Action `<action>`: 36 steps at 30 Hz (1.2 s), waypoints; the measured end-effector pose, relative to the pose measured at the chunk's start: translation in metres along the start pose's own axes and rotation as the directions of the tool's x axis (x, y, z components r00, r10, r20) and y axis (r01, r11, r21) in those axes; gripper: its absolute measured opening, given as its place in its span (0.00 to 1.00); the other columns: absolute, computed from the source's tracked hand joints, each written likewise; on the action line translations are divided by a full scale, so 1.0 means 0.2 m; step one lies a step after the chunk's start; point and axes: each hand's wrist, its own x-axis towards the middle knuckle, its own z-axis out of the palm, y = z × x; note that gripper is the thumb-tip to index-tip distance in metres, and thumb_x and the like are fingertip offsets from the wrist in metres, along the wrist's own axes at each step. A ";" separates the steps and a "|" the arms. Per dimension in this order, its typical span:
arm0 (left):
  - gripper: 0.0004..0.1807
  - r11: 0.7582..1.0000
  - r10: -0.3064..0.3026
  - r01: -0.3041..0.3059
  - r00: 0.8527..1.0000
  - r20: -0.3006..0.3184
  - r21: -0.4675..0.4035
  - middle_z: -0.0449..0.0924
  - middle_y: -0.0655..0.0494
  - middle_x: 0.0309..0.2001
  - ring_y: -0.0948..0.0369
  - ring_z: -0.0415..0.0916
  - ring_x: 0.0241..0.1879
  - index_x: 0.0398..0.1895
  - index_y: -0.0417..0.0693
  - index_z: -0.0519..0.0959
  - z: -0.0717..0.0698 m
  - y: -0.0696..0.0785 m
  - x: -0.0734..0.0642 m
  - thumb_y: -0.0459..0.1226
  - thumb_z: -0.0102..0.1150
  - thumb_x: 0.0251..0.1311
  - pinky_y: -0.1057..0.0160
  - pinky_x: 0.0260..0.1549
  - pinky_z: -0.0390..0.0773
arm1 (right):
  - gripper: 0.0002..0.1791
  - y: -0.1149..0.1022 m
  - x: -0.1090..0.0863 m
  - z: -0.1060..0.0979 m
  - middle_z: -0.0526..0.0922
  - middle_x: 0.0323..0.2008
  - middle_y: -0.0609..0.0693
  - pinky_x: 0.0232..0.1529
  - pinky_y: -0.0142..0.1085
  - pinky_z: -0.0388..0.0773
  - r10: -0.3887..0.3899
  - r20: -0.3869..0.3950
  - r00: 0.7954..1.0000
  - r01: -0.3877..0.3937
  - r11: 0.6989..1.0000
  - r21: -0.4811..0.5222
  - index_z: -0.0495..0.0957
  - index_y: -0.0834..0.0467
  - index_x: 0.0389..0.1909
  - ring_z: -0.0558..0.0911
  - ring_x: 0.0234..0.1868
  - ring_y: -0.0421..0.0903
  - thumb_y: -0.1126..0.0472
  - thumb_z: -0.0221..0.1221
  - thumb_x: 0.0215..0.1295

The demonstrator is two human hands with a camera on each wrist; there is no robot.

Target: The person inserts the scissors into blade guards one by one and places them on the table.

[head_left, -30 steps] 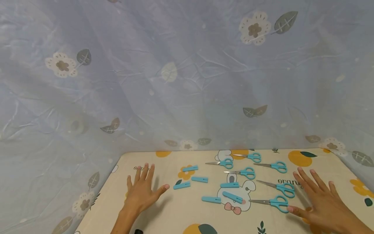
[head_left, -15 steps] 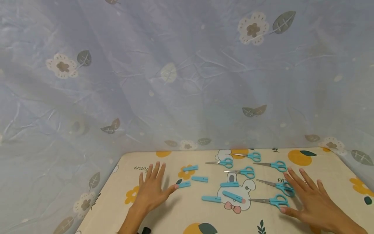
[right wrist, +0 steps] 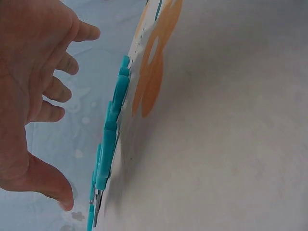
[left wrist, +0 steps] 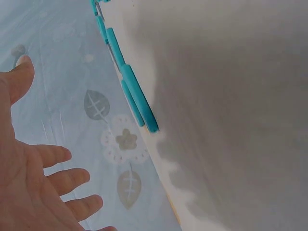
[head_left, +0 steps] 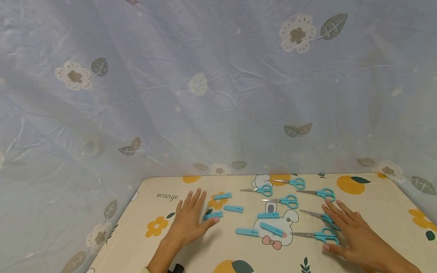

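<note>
Scissors (head_left: 319,235) lie near the right hand (head_left: 358,239), blue caps (head_left: 246,232) near the left hand (head_left: 189,222); both hands hover over the tablecloth (head_left: 129,237), fingers spread, holding nothing.

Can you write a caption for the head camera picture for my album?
Left hand near six blue caps, right hand near six blue scissors.

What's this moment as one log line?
left hand: empty, hovers near caps | right hand: empty, hovers near scissors | six scissors, six caps: all separate, on tablecloth

Caps (head_left: 233,209) lie mostly left of scissors (head_left: 282,201) on the cloth (head_left: 201,256)
</note>
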 end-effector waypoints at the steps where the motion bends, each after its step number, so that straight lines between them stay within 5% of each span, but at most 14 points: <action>1: 0.54 1.000 0.008 -0.008 1.000 0.003 -0.010 0.50 0.48 0.88 0.39 0.43 0.87 0.87 0.53 0.56 0.01 0.01 0.01 0.67 0.63 0.67 0.24 0.79 0.45 | 0.66 0.00 0.00 0.00 0.34 0.86 0.28 0.79 0.47 0.10 -0.020 -0.021 1.000 0.020 1.000 0.006 0.50 0.50 0.88 0.22 0.83 0.26 0.39 0.78 0.56; 7: 0.50 0.995 0.067 -0.064 0.997 0.032 -0.071 0.53 0.48 0.87 0.39 0.46 0.86 0.86 0.53 0.59 0.05 0.03 0.02 0.63 0.66 0.68 0.24 0.78 0.47 | 0.60 0.00 0.03 0.01 0.39 0.83 0.23 0.73 0.19 0.16 -0.097 -0.053 0.994 0.095 0.995 -0.034 0.64 0.53 0.83 0.25 0.79 0.18 0.38 0.79 0.51; 10: 0.50 0.990 0.117 -0.113 0.992 0.042 -0.087 0.56 0.46 0.86 0.38 0.50 0.85 0.86 0.51 0.60 0.06 0.05 0.03 0.62 0.67 0.68 0.26 0.78 0.51 | 0.54 -0.01 0.04 0.01 0.55 0.86 0.38 0.70 0.13 0.21 -0.094 -0.029 0.995 0.093 0.995 -0.044 0.73 0.57 0.75 0.37 0.86 0.26 0.36 0.79 0.50; 13: 0.50 0.981 0.168 -0.162 0.984 0.050 -0.107 0.58 0.45 0.85 0.37 0.54 0.84 0.85 0.50 0.62 0.07 0.06 0.04 0.62 0.67 0.68 0.28 0.78 0.56 | 0.51 -0.03 0.05 -0.01 0.71 0.79 0.53 0.86 0.36 0.46 -0.031 0.063 0.998 0.031 1.000 -0.004 0.77 0.57 0.71 0.61 0.83 0.51 0.34 0.78 0.51; 15: 0.49 0.975 0.199 -0.193 0.979 0.048 -0.113 0.60 0.46 0.84 0.38 0.57 0.83 0.84 0.50 0.64 0.08 0.07 0.04 0.62 0.67 0.67 0.30 0.77 0.59 | 0.50 -0.05 0.06 -0.03 0.75 0.73 0.60 0.79 0.55 0.66 0.006 0.128 0.992 -0.007 1.000 0.007 0.78 0.58 0.71 0.73 0.72 0.61 0.35 0.78 0.51; 17: 0.48 0.970 0.217 -0.210 0.975 0.047 -0.118 0.60 0.49 0.84 0.39 0.59 0.82 0.83 0.50 0.65 0.08 0.08 0.05 0.62 0.66 0.68 0.32 0.77 0.62 | 0.49 -0.07 0.07 -0.05 0.75 0.74 0.60 0.64 0.67 0.75 0.049 0.199 0.979 -0.053 0.999 0.012 0.78 0.58 0.71 0.74 0.71 0.66 0.35 0.77 0.52; 28: 0.42 0.973 0.191 -0.169 0.973 0.132 -0.160 0.65 0.49 0.82 0.43 0.64 0.81 0.82 0.53 0.67 0.11 0.16 0.08 0.56 0.68 0.70 0.37 0.75 0.69 | 0.42 -0.07 0.09 -0.04 0.79 0.69 0.56 0.64 0.63 0.77 0.044 0.217 0.975 -0.049 0.999 0.015 0.81 0.56 0.67 0.77 0.68 0.63 0.42 0.79 0.53; 36: 0.37 0.970 0.222 -0.198 0.957 0.189 -0.139 0.73 0.49 0.77 0.46 0.70 0.77 0.78 0.54 0.73 0.15 0.22 0.11 0.53 0.70 0.69 0.40 0.73 0.72 | 0.33 -0.06 0.10 -0.04 0.83 0.62 0.49 0.62 0.58 0.80 0.045 0.226 0.973 -0.049 0.999 0.012 0.86 0.51 0.60 0.80 0.63 0.59 0.46 0.81 0.52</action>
